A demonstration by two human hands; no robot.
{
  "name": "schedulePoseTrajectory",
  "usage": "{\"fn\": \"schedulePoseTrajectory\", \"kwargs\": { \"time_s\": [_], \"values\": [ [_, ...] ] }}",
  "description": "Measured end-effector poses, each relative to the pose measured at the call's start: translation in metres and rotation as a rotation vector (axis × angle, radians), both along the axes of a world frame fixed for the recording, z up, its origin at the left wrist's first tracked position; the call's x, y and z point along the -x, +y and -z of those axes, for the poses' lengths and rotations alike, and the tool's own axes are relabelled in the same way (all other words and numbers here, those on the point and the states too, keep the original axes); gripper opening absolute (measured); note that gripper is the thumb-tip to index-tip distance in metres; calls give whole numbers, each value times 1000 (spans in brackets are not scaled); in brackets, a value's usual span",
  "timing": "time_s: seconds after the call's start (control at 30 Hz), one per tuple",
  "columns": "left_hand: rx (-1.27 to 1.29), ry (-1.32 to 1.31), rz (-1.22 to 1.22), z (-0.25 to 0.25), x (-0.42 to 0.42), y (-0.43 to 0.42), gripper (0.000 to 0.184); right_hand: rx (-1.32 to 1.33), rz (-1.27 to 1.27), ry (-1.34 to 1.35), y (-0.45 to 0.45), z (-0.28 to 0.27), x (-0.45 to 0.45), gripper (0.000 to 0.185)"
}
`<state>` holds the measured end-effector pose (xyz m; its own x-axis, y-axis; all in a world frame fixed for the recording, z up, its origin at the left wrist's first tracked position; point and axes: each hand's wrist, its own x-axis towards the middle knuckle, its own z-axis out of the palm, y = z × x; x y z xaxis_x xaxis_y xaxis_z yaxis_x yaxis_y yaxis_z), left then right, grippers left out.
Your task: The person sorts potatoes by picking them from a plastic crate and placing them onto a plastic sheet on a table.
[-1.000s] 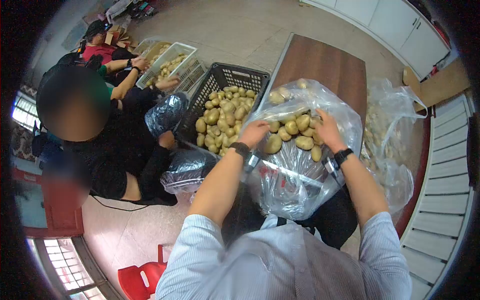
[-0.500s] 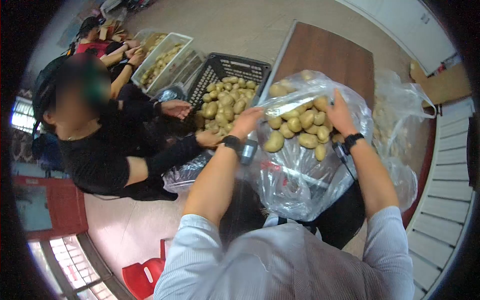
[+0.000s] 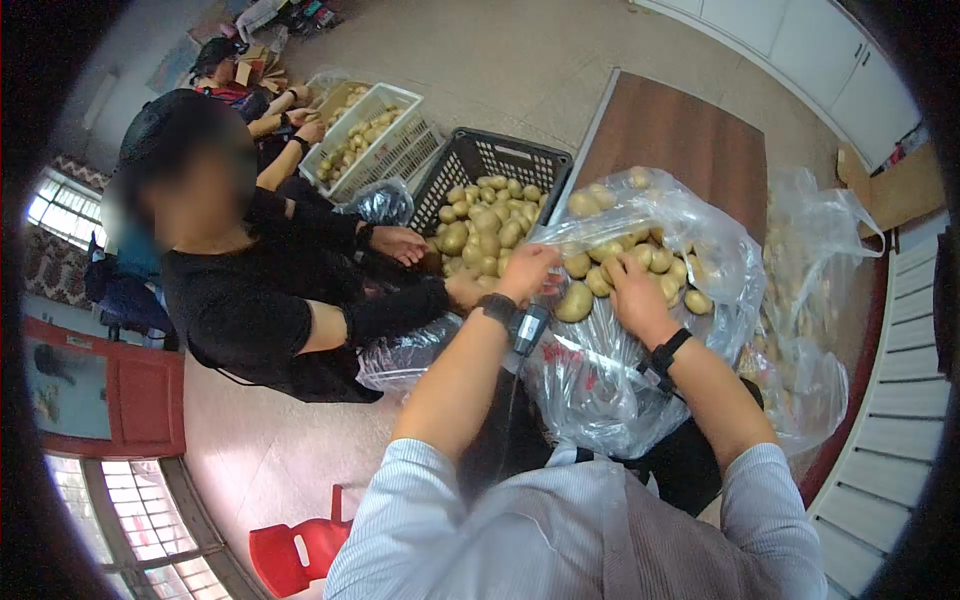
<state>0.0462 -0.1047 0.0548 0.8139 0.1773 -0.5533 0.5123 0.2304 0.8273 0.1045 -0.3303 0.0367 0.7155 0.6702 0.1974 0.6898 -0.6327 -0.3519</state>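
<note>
Several potatoes (image 3: 574,302) lie in a heap on and inside a large clear plastic bag (image 3: 600,370), which is spread over the near end of a brown wooden board. My left hand (image 3: 528,272) is closed at the bag's left edge, its fingertips pinching the film. In the heap, my right hand (image 3: 640,300) has its fingers curled around a potato; its underside is hidden. A small grey device (image 3: 531,328) sits at my left wrist, below the black band.
A black crate (image 3: 500,150) of potatoes stands left of the brown board (image 3: 680,130). Beside it, a co-worker (image 3: 240,300) in black reaches toward it. White crates (image 3: 375,160) of potatoes stand farther back. Filled clear bags (image 3: 815,270) stand at right, a red stool (image 3: 300,545) lower left.
My right hand has moved from the bag's right side left and down onto the potatoes. My left hand stays at the bag's left edge. The whole view has shifted slightly.
</note>
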Motion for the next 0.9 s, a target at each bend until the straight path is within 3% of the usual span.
{"fn": "schedulePoseTrajectory", "kwargs": {
  "time_s": [0.3, 0.43, 0.5, 0.57, 0.63, 0.7, 0.77, 0.9],
  "values": [
    [-50, -21, 20, -7, 6, -9, 21, 255, 40, -74, 12, 17, 5, 36],
    [-90, -40, 75, -8, 8, -7, 20, 79, 2, -90, 3, 19, 11, 32],
    [-62, -46, 73, -8, 9, -7, 23, -68, 37, 38, 1, 8, 16, 34],
    [-74, -30, 125, -8, 9, -6, 37, -129, 58, 138, 4, 5, 20, 39],
    [-52, -10, 118, -8, 8, -5, 37, -357, 53, 189, 9, 19, 19, 40],
    [22, 3, 167, 2, 7, -5, 37, -411, 69, 302, 19, 6, 27, 45],
    [-11, -16, 187, -18, 13, -15, 36, -481, 142, 623, 29, -21, 39, 46],
    [-38, 47, 270, -35, 12, -27, 39, -442, 98, 478, 44, -27, 44, 52]
  ]
}}
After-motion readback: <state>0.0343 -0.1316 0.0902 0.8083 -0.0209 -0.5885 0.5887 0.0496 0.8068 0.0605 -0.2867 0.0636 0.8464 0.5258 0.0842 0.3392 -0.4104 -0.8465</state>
